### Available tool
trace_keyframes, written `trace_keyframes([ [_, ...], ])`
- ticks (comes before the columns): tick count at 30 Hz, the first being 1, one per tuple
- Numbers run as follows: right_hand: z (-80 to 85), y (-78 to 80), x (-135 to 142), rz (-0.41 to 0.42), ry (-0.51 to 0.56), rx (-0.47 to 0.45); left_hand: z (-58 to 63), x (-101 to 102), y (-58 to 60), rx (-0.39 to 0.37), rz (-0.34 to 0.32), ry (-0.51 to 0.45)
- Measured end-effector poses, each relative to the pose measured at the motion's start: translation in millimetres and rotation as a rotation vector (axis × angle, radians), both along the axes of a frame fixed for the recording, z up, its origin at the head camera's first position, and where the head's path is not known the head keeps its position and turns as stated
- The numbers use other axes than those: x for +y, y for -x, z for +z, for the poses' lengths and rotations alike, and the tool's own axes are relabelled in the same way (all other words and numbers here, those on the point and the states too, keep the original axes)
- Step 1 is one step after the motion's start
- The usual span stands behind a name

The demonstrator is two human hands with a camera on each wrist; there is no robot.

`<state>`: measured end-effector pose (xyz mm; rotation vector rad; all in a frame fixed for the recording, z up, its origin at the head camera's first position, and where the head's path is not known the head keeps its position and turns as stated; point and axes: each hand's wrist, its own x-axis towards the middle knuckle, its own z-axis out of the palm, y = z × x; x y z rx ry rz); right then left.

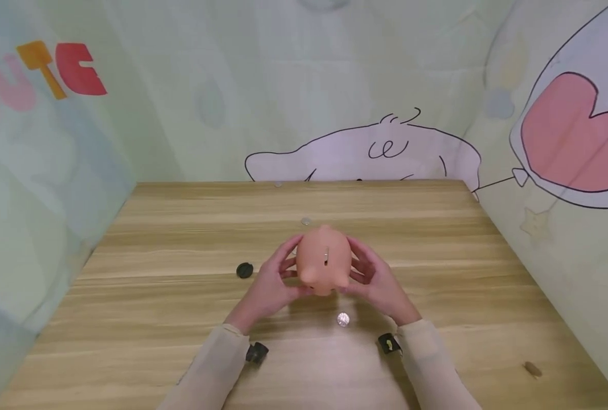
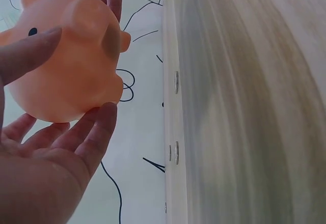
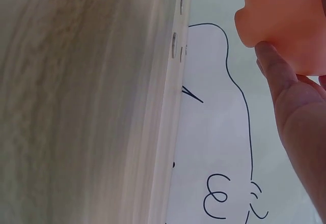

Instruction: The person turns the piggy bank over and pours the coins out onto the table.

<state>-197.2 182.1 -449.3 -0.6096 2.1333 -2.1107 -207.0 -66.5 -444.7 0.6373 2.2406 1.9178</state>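
An orange-pink piggy bank (image 1: 324, 265) is held up over the wooden table (image 1: 155, 319), its slotted back upward and its snout toward the person. In the slot (image 1: 327, 255) a pale sliver shows above a dark part. My left hand (image 1: 270, 282) grips its left side, the thumb near the face and the fingers (image 2: 104, 122) curled under the body. The right hand (image 1: 378, 279) holds the opposite side, a finger (image 3: 275, 63) pressed low near a foot. In the left wrist view, a darker patch marks its underside, with a gap between it and the tabletop.
A silver coin (image 1: 342, 319) lies in front of the piggy bank, another coin (image 1: 306, 221) behind it, and one more (image 1: 278, 184) by the far edge. A round black plug (image 1: 245, 270) sits to the left. Some small brown thing (image 1: 532, 369) lies at the near right. Printed cloth encloses the table.
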Motion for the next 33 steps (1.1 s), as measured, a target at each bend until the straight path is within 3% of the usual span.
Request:
trace_keyframes([
  [15,-0.3,3.5,1.3,0.03,0.0,0.013,0.4,0.2,1.8,-0.038,0.024,0.046],
  [33,0.2,5.4,0.3,0.012,-0.044,-0.012,-0.2,-3.1,2.2,-0.031,0.002,0.008],
])
